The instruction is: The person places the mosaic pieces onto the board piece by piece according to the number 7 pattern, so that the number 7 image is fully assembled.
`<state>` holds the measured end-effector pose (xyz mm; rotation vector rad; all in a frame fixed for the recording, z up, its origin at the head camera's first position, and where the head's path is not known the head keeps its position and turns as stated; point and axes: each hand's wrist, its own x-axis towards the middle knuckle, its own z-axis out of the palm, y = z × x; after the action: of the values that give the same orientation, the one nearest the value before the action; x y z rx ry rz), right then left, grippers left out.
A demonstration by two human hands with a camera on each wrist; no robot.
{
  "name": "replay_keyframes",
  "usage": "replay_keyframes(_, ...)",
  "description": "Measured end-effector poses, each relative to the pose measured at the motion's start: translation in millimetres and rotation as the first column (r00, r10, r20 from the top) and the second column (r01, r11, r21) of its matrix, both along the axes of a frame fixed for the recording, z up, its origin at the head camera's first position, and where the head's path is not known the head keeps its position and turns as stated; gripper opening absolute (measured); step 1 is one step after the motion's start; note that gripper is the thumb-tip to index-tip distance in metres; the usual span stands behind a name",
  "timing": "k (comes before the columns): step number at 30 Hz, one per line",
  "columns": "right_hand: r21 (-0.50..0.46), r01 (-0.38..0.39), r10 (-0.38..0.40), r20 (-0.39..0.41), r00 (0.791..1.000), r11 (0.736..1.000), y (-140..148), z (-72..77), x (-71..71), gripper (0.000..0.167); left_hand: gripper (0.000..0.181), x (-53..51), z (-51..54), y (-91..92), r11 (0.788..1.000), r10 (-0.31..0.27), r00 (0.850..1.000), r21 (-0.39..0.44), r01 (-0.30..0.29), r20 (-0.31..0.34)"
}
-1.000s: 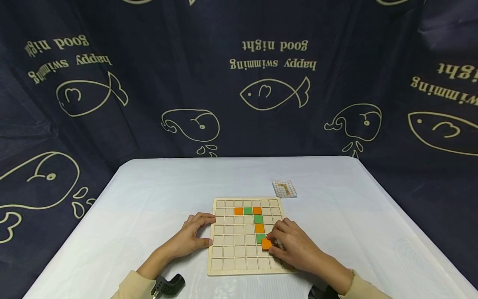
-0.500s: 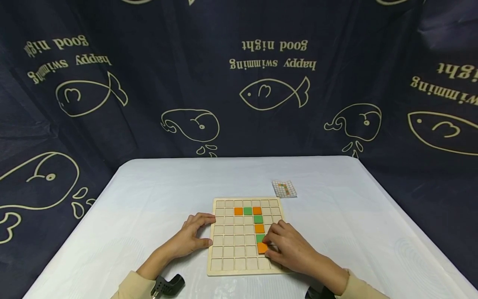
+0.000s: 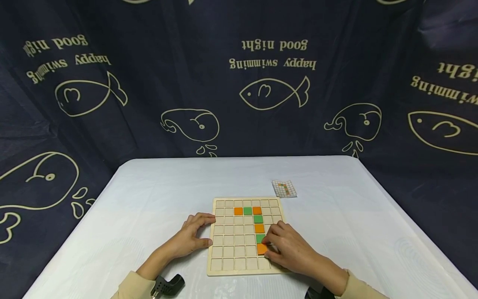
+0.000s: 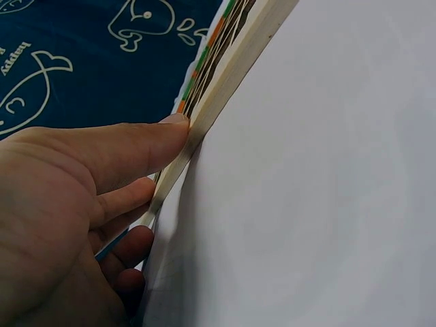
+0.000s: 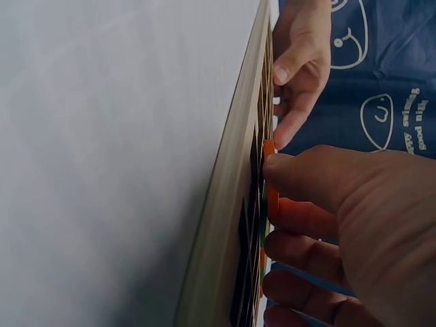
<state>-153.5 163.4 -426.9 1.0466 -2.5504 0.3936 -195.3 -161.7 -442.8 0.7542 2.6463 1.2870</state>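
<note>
A square wooden grid board lies on the white-covered table. Orange and green tiles sit in its cells, a short row along the second line and a column running toward the near side. My right hand pinches an orange tile between thumb and fingers at the near end of that column, just below a green tile. In the right wrist view the orange tile stands a little proud of the board. My left hand touches the board's left edge, thumb and fingers spread apart along it.
Beyond the board's far right corner lies a small printed card with a grid pattern. A dark curtain with fish drawings hangs behind the table. Black straps with camera mounts sit at both wrists.
My right hand has moved slightly left and toward the near side, bringing the orange tile from askew beside the column into line below the green one. My left hand has stayed put.
</note>
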Motion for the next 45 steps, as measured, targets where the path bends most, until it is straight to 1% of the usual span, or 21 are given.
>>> replay_keyframes(5,0.010,-0.015,0.015,-0.024,1.000,1.000,0.5,-0.4,-0.2,0.021,0.056,-0.1,0.1,0.2,1.000,-0.006,1.000,0.019,0.005,0.019)
replay_keyframes(10,0.007,-0.025,0.025,-0.054,0.998,1.000,0.8,-1.2,-0.3,0.022,0.056,-0.6,-0.4,0.1,1.000,-0.004,1.000,0.015,0.004,0.020)
replay_keyframes(20,0.006,-0.011,0.011,-0.004,1.000,1.000,0.2,-1.2,0.8,0.020,0.056,-0.4,-0.1,-0.1,1.000,-0.002,1.000,0.005,0.002,0.021)
replay_keyframes(31,-0.018,-0.012,0.011,-0.036,0.999,1.000,1.6,-2.6,-1.4,0.020,0.057,-0.8,0.3,-0.4,1.000,-0.021,1.000,0.011,0.021,0.021)
replay_keyframes(36,-0.033,-0.017,0.015,-0.056,0.998,0.999,2.9,-2.3,-2.8,0.019,0.056,-0.8,0.0,-0.2,1.000,-0.017,1.000,0.007,0.017,0.018)
replay_keyframes(40,-0.037,-0.003,0.001,-0.041,0.999,0.999,4.3,-0.7,-3.2,0.019,0.056,-0.4,0.3,0.1,1.000,-0.006,1.000,0.004,0.006,0.016)
replay_keyframes(45,-0.035,0.040,-0.039,0.017,0.999,0.999,6.8,2.1,-3.6,0.017,0.056,-0.4,0.6,0.4,1.000,-0.006,1.000,-0.002,0.006,0.017)
